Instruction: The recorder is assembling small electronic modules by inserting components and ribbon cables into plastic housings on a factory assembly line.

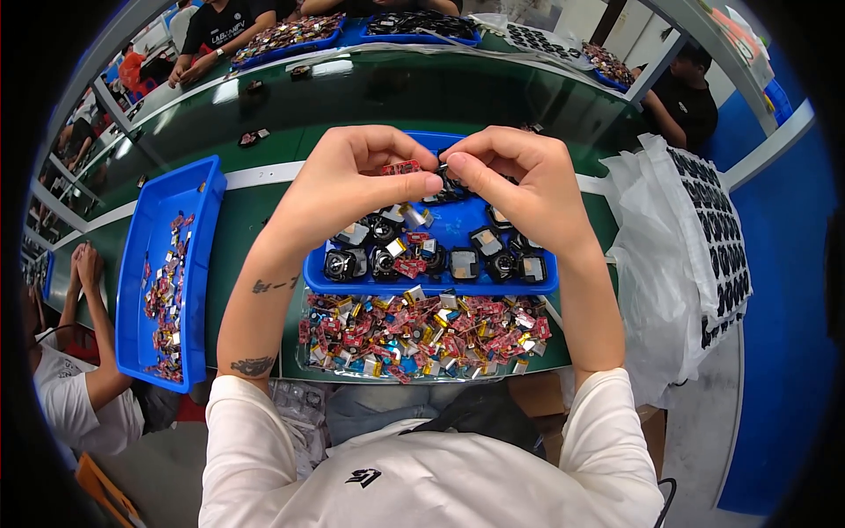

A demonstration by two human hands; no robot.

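Note:
Both my hands are raised over a blue tray [430, 286] and meet fingertip to fingertip above its far half. My left hand [352, 180] pinches a red circuit board [401, 167] between thumb and fingers. Close against it, the thumb and fingers of my right hand [524, 180] are pressed together on a small piece, too hidden to name. Black round-cornered housings [486, 240] lie in the tray, several with silver battery cells in them. A few red boards [409, 267] lie among them. Just behind my fingertips, more black parts are partly covered.
A heap of red boards with battery cells [422, 334] lies in front of the tray. Another blue tray [211, 189] with boards stands left. Black parts in sheets [717, 238] and white plastic wrapping [647, 264] are right. Beyond runs a green conveyor belt [352, 97]; other people sit around.

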